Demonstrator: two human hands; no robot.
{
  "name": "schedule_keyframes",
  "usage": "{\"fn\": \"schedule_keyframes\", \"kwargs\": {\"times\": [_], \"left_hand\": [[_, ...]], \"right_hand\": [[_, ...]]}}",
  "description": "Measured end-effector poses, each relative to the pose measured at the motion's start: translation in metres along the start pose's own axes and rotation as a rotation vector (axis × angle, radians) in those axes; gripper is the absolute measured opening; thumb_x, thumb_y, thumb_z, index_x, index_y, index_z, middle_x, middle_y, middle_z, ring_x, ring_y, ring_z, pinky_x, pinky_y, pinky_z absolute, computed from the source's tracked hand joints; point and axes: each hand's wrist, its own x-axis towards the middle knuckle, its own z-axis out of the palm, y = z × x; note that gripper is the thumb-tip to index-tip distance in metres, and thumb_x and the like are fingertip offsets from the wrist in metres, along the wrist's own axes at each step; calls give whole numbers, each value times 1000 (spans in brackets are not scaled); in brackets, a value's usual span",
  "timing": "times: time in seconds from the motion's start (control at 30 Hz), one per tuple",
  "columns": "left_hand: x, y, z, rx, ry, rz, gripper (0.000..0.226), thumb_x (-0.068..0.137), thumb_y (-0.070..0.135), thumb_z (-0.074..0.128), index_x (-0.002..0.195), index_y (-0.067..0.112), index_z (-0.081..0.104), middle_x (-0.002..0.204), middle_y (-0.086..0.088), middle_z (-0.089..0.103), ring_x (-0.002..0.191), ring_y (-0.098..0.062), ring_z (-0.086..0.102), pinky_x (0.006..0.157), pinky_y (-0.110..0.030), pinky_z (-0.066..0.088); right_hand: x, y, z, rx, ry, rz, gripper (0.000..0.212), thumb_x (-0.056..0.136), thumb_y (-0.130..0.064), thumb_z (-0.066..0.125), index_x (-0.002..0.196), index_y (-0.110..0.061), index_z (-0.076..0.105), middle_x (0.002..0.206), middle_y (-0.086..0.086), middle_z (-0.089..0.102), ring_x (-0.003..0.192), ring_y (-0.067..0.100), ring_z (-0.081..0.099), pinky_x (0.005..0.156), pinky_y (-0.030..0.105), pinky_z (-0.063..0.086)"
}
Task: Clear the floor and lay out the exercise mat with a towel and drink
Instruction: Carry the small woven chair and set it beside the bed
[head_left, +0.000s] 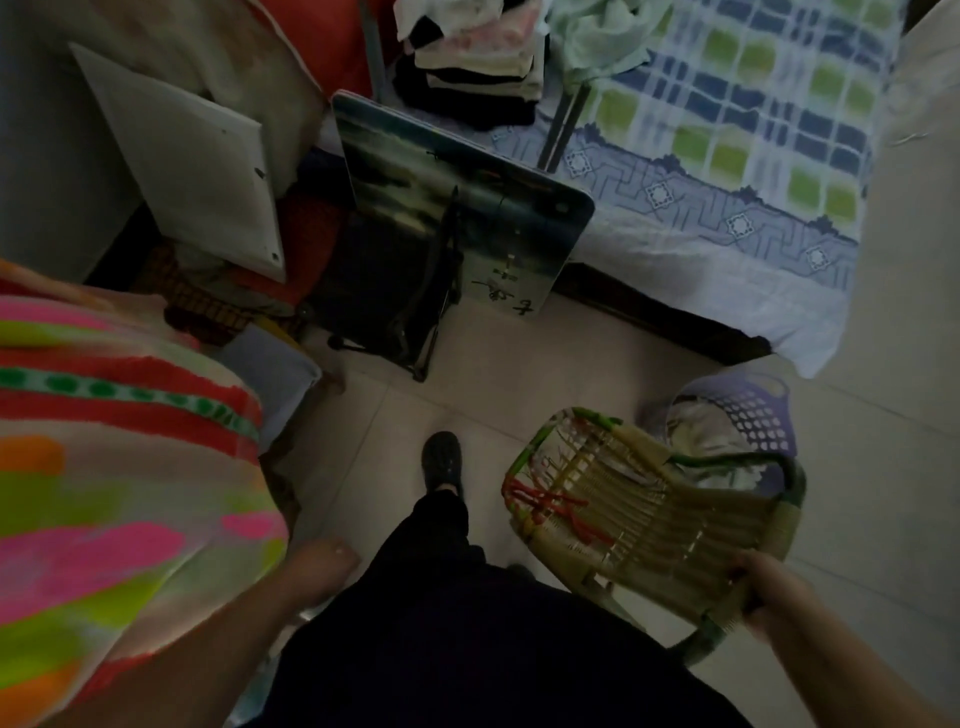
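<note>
A big colourful striped bundle (119, 499), pink, green, red and orange, fills the left side, pressed against my body by my left arm. My left hand (322, 569) sits at its lower right edge with the fingers curled against the cloth. My right hand (769, 592) grips the green frame of a small woven chair (639, 509), which is lifted and tilted above the pale tiled floor (519, 374). No drink is in view.
A folded table (457, 208) leans against the bed (727, 171) ahead. A purple laundry basket (753, 415) sits behind the chair. Folded clothes (472, 67) lie on the bed. A white board (192, 161) and piled fabrics stand at the left. My black shoe (441, 462) is on the tiles.
</note>
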Motion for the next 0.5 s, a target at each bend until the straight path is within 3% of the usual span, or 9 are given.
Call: {"fn": "schedule_keyframes", "kwargs": {"times": [0.07, 0.13, 0.27, 0.33, 0.4, 0.5], "left_hand": [[5, 27, -38, -37, 30, -52, 21, 94, 21, 48, 88, 13, 67, 77, 4, 56, 87, -23, 56, 84, -30, 44], [20, 54, -75, -78, 74, -33, 28, 93, 19, 49, 66, 20, 53, 69, 5, 50, 77, -20, 53, 82, -29, 44], [45, 87, -107, -73, -26, 8, 22, 91, 23, 48, 77, 9, 58, 89, -15, 63, 86, -29, 58, 70, -30, 39], [53, 97, -112, -101, -49, 12, 22, 90, 24, 48, 86, 9, 63, 85, -9, 63, 80, -23, 57, 61, -26, 39], [58, 107, -110, -96, -66, 25, 23, 90, 25, 49, 91, 8, 64, 79, -3, 60, 73, -17, 54, 57, -25, 38], [62, 115, -104, -103, -109, 18, 20, 91, 26, 49, 90, 10, 61, 86, -6, 60, 82, -21, 54, 69, -28, 40]], "right_hand": [[-10, -22, 27, 49, 6, -16, 47, 80, 9, 49, 125, -5, 54, 118, 24, 62, 100, 40, 63, 94, 56, 50], [-17, -45, 51, 102, 7, -32, 48, 77, 11, 50, 123, -3, 55, 120, 24, 61, 99, 39, 63, 94, 54, 50], [-30, -100, 84, 122, -58, -40, 48, 81, 11, 51, 124, -10, 51, 103, 18, 61, 88, 35, 62, 89, 52, 51], [-31, -121, 102, 125, -100, -44, 47, 83, 12, 48, 122, -14, 52, 98, 15, 62, 85, 34, 62, 89, 52, 50], [-30, -136, 125, 152, -156, -66, 47, 85, 13, 44, 122, -14, 54, 106, 15, 64, 93, 36, 64, 87, 55, 52], [-23, -153, 163, 179, -180, -86, 37, 81, 14, 44, 101, -13, 61, 99, 11, 66, 85, 31, 67, 56, 45, 57]]}}
